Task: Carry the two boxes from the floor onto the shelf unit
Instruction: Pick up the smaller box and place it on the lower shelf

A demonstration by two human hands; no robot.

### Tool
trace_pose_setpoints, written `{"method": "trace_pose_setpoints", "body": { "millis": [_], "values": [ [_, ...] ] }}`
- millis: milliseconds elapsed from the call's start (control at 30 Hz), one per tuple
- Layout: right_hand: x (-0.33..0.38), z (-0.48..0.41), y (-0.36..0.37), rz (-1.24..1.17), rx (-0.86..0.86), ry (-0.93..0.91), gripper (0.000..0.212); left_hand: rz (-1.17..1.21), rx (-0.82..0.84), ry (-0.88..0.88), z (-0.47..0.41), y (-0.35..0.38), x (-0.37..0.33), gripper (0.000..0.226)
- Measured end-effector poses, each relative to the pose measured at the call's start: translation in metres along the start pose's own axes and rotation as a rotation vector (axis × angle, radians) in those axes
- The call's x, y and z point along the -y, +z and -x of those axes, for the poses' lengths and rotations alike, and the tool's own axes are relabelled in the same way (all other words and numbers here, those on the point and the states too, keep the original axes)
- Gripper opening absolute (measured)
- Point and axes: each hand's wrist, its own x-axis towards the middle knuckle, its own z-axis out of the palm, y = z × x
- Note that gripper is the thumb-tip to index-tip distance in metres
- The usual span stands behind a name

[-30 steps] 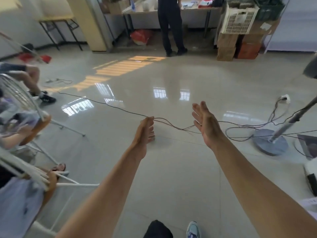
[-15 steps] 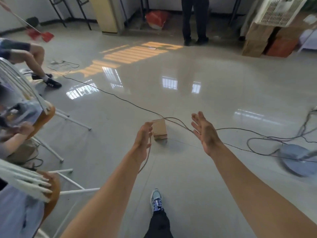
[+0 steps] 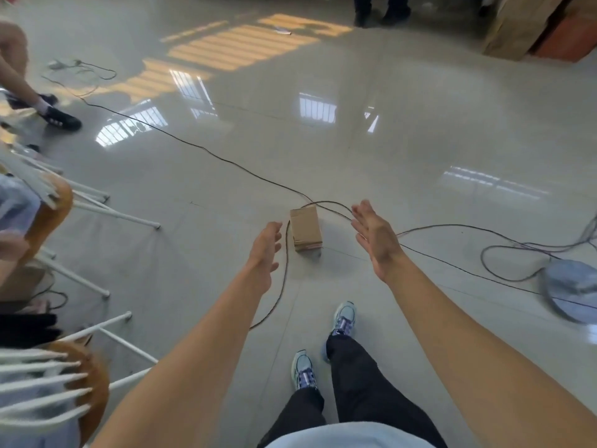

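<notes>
Where the glossy pale tiled floor [image 3: 403, 130] fills the head view: one small brown cardboard box [image 3: 305, 228], upright, flaps shut, resting on the floor near frame centre. Only one box seen; shelf unit not in view.

Left hand [image 3: 265, 250]: bare, extended forward, fingers loosely spread and slightly curled, grip open and holding nothing; just left of the box in the picture, not touching it.

Right hand [image 3: 374, 236]: bare, palm turned inward toward the box, fingers straight and together, grip open and holding nothing; to the right of the box, apart from it.

Thin dark cable [image 3: 206, 151]: laid across the floor from upper left, passing just behind the box, looping on toward the right. Second strand curving down the floor beside the left hand.

Round grey fan base [image 3: 571, 287]: on the floor at right edge, well apart from the box, cable running to it.

Pair of light blue sneakers [image 3: 344, 318], dark trousers above: the wearer's own feet, near bottom centre.

White-legged chairs with orange-brown seats [image 3: 55, 208]: along left edge, blurred.

Brown cartons [image 3: 517, 30]: stacked at upper right, far from the box.
</notes>
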Motion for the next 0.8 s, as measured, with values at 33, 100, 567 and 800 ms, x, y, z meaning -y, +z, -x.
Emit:
{"method": "trace_pose_setpoints", "body": {
  "millis": [33, 100, 567, 800],
  "values": [
    [0.002, -0.014, -0.001, 0.002, 0.001, 0.008, 0.067, -0.007, 0.0, -0.011, -0.011, 0.002, -0.006, 0.057],
    [0.005, -0.044, -0.005, 0.011, 0.006, 0.031, 0.066, -0.02, -0.004, -0.038, -0.036, 0.008, -0.017, 0.059],
    [-0.019, -0.265, -0.026, 0.073, 0.015, 0.223, 0.067, -0.054, -0.046, -0.233, -0.24, 0.061, -0.043, 0.054],
    [-0.088, -0.37, -0.018, 0.129, -0.022, 0.314, 0.07, -0.053, -0.019, -0.321, -0.355, 0.068, -0.007, 0.061]
  ]
}}
